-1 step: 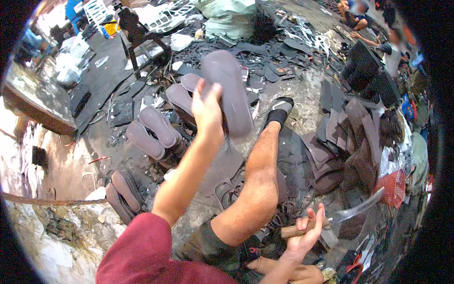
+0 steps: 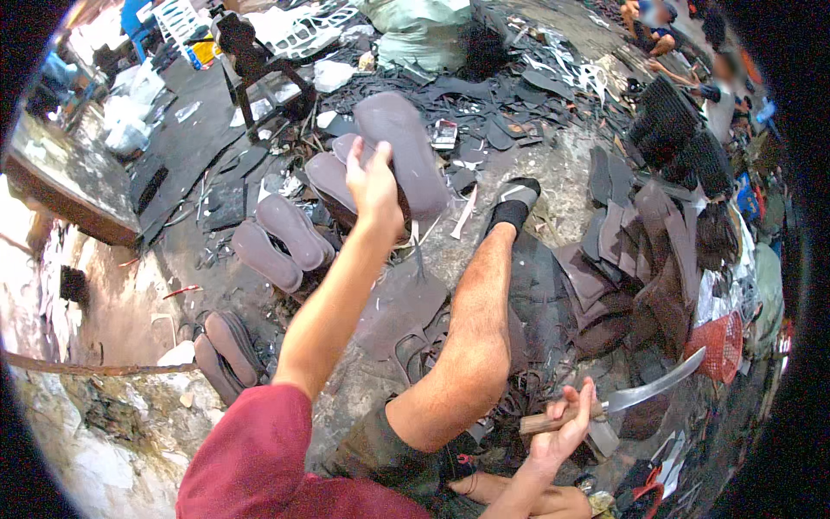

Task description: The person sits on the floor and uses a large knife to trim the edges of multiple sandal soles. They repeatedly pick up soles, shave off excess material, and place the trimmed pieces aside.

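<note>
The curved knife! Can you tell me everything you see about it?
The curved knife has a light brown handle that looks like wood and a shiny grey blade that looks like metal. The blade bends upward to a narrow tip. The right hand holds the handle, whose end sticks out to the left. The tip points up and right, near a red basket; I can't tell if they touch.

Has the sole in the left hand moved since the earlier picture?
Yes: the sole moved left, away from the small box that it partly covered earlier.
</note>
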The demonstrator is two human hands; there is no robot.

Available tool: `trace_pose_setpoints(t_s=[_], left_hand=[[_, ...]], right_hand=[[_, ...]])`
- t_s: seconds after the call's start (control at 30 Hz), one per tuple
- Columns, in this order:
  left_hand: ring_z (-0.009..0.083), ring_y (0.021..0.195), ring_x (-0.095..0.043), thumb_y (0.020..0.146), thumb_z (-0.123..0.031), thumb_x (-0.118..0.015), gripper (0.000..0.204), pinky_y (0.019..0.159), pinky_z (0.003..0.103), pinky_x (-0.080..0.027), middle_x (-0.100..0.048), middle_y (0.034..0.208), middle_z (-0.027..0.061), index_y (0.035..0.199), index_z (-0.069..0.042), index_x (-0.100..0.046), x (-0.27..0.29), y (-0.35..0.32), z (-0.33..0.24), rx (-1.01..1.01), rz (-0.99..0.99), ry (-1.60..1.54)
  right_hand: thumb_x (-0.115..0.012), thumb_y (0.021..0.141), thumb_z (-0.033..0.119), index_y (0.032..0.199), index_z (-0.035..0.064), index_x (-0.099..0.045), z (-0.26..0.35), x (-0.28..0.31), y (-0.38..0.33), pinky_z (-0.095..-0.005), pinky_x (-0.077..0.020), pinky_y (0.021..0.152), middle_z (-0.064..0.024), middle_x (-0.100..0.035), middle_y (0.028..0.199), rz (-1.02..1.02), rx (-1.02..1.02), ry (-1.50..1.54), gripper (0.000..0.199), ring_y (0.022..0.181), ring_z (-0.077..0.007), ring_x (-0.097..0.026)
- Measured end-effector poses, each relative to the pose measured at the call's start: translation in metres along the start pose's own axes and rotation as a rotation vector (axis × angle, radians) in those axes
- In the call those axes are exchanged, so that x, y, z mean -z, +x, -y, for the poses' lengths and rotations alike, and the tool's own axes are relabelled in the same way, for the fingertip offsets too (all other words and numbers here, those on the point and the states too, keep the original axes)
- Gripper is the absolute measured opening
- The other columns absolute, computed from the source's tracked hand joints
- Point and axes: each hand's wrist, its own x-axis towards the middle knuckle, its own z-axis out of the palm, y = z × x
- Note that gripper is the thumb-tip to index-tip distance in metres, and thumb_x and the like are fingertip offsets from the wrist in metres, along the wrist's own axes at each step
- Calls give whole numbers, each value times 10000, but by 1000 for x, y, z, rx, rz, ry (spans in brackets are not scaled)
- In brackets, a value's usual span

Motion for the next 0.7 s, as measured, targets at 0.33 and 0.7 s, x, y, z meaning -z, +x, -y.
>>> trace_pose_setpoints(t_s=[0.33,0.7], left_hand=[[288,1051,-660,874,-179,-750,491,943,347,-507,-667,1198,190,1265,78,-601,42,127,101,-123,-416,889],[238,1165,-613,944,-31,-617,349,966,358,-502,-626,1270,174,1281,51,-571,91,-170,-52,-385,164,438]], right_hand=[[-787,849,194,1068,22,-614,-135,113,108,-293,-487,575,-62,-657,880,61,123,-815,327,665,-155,-609],[-894,657,97,955,7,-624,-105,14,71,-352,-502,763,-61,-646,861,26,478,-920,412,794,-195,-600]])
